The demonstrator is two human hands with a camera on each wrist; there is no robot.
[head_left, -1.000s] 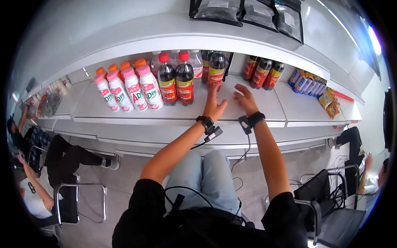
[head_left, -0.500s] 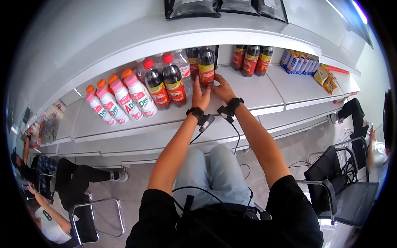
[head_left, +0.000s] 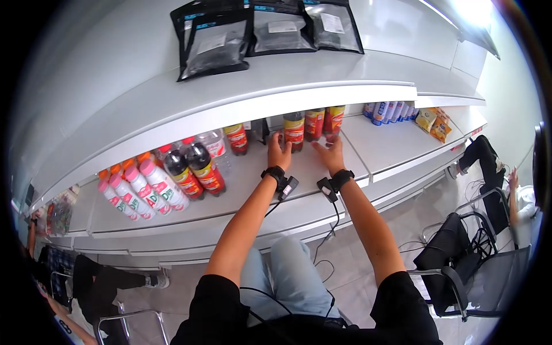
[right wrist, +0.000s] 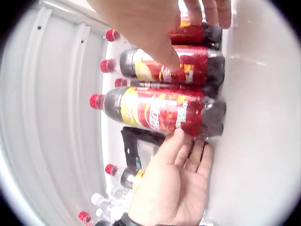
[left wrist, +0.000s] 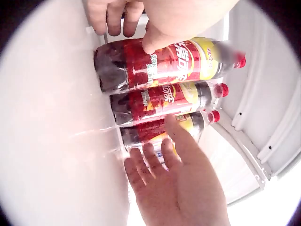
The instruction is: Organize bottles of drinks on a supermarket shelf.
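One cola bottle [head_left: 294, 130] stands upright at the front of the right cola group. My left hand [head_left: 280, 153] is at its lower left, fingers relaxed; in the right wrist view this hand [right wrist: 174, 184] has its thumb by the label [right wrist: 155, 112], and contact cannot be told. My right hand [head_left: 331, 155] is spread to the bottle's right, apart from it. The left wrist view shows my left hand [left wrist: 164, 19] above the near bottle [left wrist: 160, 67] and my right hand [left wrist: 176, 188] palm up below, beside the farther bottles [left wrist: 157, 101].
Another cola bottle [head_left: 236, 139] stands to the left, beside a black package [head_left: 260, 131]. Two colas [head_left: 208, 172] and several pink-capped bottles [head_left: 164, 185] are farther left. Blue-white cans [head_left: 388, 112] and snack bags [head_left: 434, 123] lie right. The upper shelf edge [head_left: 259, 107] overhangs the bottles.
The front cola bottle has moved right from the left cola bottle to the right group. Both hands were around it half a second ago; now the right hand is away from it.
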